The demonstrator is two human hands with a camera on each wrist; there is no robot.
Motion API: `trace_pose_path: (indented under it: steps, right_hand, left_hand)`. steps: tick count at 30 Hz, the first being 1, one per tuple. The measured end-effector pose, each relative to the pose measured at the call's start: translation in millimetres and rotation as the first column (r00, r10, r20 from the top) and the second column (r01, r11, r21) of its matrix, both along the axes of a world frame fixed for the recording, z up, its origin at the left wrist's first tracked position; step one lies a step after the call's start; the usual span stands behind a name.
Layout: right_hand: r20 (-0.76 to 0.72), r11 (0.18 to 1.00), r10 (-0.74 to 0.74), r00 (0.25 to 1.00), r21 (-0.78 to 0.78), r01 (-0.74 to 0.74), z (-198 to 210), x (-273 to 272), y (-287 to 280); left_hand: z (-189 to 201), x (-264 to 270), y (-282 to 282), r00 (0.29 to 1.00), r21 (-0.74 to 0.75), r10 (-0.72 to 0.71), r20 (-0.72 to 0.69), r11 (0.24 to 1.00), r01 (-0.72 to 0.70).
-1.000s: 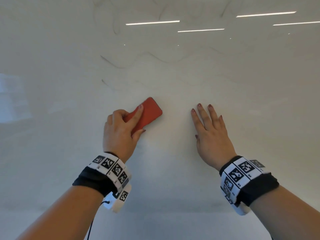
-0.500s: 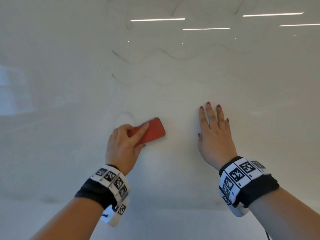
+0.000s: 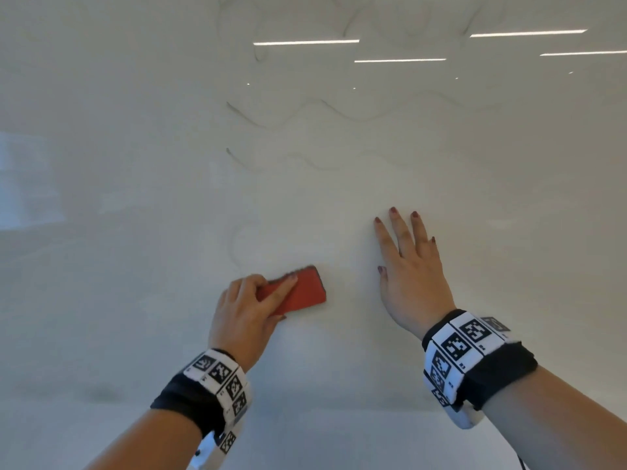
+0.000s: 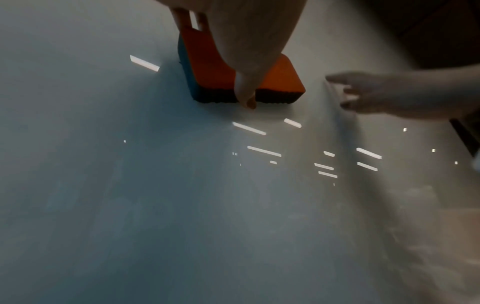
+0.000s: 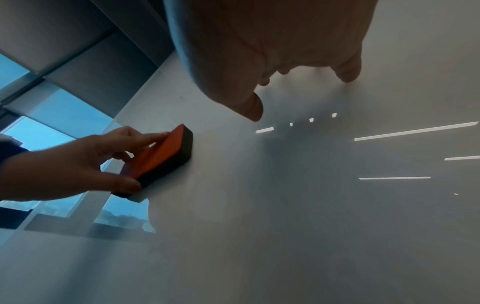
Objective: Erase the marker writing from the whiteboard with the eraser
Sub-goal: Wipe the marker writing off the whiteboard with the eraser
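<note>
A glossy whiteboard fills the head view. My left hand grips a red eraser with a dark felt underside and presses it flat on the board. The same eraser shows orange in the left wrist view, and from the right wrist view the eraser lies left of my palm. Faint wavy marker lines run above, with a shorter wave below them and a pale loop just above the eraser. My right hand lies flat on the board, fingers straight, to the eraser's right.
Ceiling light strips reflect in the board's upper part. More faint smeared strokes sit near the top edge. A window with blinds is seen beyond the board's left side in the right wrist view.
My left hand has slid the eraser downward across the board and turned it more level. The right hand has stayed flat in about the same spot.
</note>
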State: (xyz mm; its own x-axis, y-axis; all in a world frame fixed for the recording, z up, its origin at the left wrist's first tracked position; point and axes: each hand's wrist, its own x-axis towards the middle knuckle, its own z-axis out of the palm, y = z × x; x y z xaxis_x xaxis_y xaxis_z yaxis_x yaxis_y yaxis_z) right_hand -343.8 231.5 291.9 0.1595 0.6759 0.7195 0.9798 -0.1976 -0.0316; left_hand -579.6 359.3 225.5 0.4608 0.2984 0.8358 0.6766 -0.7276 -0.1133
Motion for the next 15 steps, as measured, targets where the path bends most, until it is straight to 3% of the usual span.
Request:
trace_pose_path:
  steps: [3, 6, 10, 15]
  right_hand:
    - [0.014, 0.999, 0.037, 0.999, -0.033, -0.037, -4, -9, 5]
    - [0.025, 0.997, 0.033, 0.999, -0.066, -0.032, -6, -9, 6]
    - [0.025, 0.997, 0.029, 0.999, -0.074, -0.027, -6, -8, 7]
    - [0.047, 0.999, 0.004, 0.999, -0.032, -0.002, -9, -9, 12]
  left_hand:
    - [-19, -8, 1, 0.999, -0.009, 0.017, -0.047, 1.0, -0.018]
    - [-8, -19, 4, 0.999, 0.003, 0.029, -0.015, 1.0, -0.029]
    - [41, -38, 18, 0.973, -0.039, 0.072, 0.219, 0.997, -0.065]
    - [100, -51, 31, 0.933, -0.067, 0.118, 0.339, 0.993, -0.101]
